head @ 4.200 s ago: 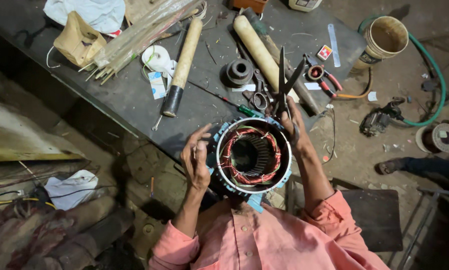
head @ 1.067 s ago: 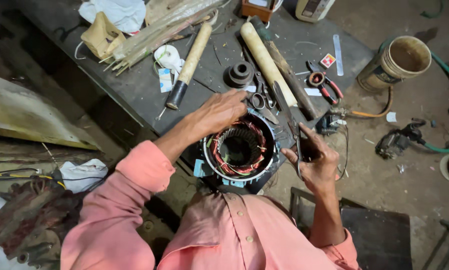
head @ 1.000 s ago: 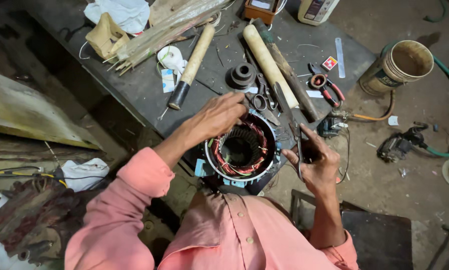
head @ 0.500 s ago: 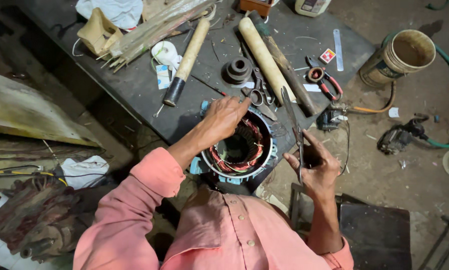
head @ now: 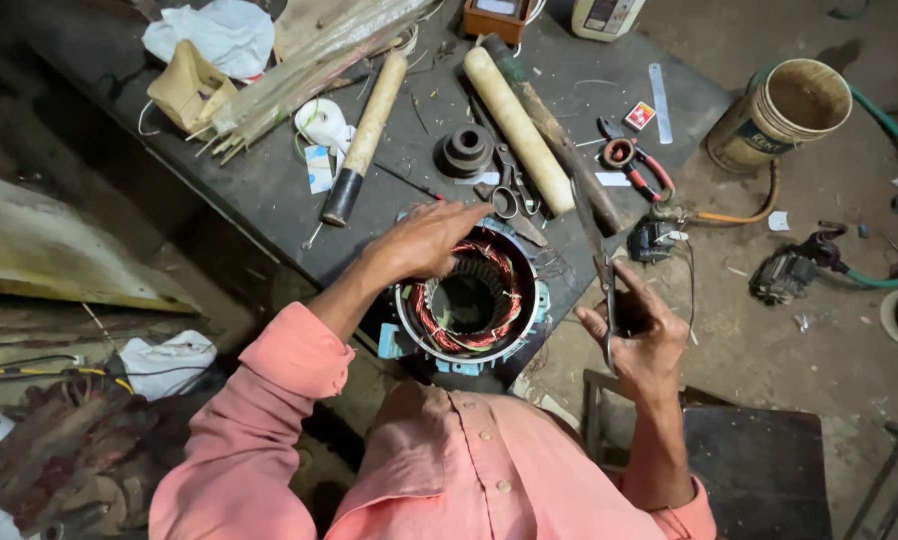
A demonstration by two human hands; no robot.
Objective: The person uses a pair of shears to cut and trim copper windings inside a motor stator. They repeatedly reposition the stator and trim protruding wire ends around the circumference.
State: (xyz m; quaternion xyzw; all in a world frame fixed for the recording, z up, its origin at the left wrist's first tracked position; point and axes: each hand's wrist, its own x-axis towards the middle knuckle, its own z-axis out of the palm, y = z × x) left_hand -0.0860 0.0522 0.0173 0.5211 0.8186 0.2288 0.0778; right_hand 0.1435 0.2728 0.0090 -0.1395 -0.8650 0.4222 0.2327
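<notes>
A: Where is the motor stator?
B: At the workbench edge. Left hand rests open-fingered on its rim.
A: Right hand?
B: Closed around scissors, beside the stator.

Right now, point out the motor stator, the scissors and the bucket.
motor stator [head: 424, 318]: head view, copper windings on its left side.
scissors [head: 603, 270]: head view, blades above the right hand.
bucket [head: 747, 140]: head view, outer wall.
</notes>
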